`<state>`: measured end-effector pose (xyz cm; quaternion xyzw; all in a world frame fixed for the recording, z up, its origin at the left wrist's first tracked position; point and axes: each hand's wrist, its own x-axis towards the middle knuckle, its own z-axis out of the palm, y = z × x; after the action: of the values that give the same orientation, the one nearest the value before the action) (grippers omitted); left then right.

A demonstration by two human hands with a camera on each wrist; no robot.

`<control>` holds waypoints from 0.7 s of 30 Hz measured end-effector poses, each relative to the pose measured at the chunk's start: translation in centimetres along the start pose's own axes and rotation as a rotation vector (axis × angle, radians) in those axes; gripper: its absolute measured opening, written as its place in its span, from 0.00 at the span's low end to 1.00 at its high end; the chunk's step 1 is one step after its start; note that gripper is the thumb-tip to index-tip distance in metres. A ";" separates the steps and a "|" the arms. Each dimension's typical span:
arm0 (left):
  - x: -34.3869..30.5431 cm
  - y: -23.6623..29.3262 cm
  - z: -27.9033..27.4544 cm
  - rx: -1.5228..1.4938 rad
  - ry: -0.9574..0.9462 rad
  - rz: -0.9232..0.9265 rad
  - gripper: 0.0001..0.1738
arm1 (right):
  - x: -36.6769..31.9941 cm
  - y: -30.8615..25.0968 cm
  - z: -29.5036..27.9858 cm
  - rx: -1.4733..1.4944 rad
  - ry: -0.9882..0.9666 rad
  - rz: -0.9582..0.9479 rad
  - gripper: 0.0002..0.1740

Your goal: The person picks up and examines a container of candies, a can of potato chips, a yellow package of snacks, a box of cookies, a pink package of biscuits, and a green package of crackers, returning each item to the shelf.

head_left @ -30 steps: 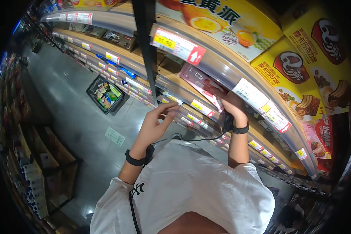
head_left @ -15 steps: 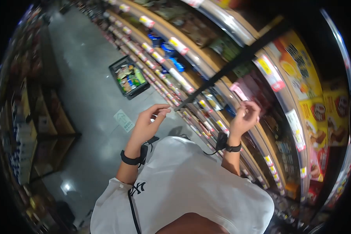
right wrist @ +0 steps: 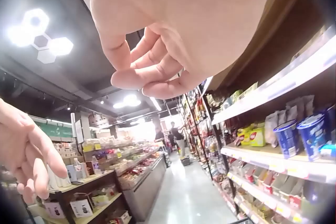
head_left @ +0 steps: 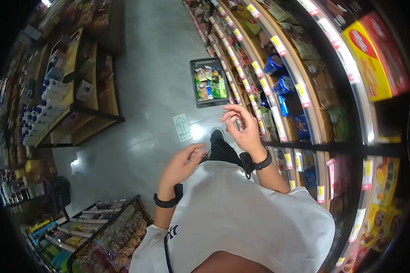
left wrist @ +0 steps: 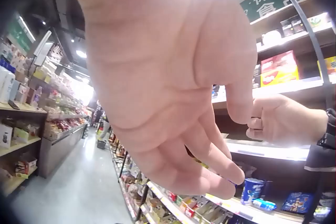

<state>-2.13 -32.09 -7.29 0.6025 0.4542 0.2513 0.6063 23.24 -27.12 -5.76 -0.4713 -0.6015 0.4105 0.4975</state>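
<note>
In the head view my left hand (head_left: 182, 166) hangs in front of the white shirt, its fingers relaxed and bent a little, holding nothing. Its bare palm fills much of the left wrist view. Farther forward, my right hand (head_left: 243, 129) hovers near the shelf fronts with loosely curled fingers and nothing in them. Just beyond it, on the floor, stands a dark shopping basket (head_left: 212, 104) with several packaged goods (head_left: 209, 83) inside. A pink package (head_left: 336, 177) sits on the shelf to the right.
Long snack shelves (head_left: 300, 86) with price tags run along the right, holding blue tubs (head_left: 274, 65) and a red and yellow box (head_left: 369, 57). A wooden display stand (head_left: 77, 98) with white bottles is at left. A green arrow sign (head_left: 182, 127) marks the grey aisle floor.
My right hand has let go of the pink package and drawn back from the shelf. The view has turned left along the aisle, and the basket is now ahead.
</note>
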 end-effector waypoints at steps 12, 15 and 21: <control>17.3 4.7 -8.9 0.185 -0.115 -0.121 0.22 | 19.1 7.0 -4.9 0.345 0.710 -0.074 0.17; 23.3 6.0 -10.8 0.171 -0.149 -0.093 0.21 | 23.8 8.7 -6.6 0.360 0.758 0.005 0.15; 31.3 6.6 -15.3 0.241 -0.217 -0.164 0.21 | 31.4 19.4 -5.4 0.167 0.454 0.209 0.08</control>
<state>0.81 3.27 -6.55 0.6553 0.4607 0.0780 0.5935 29.72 7.92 -16.90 -0.5684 -0.3865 0.3915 0.6118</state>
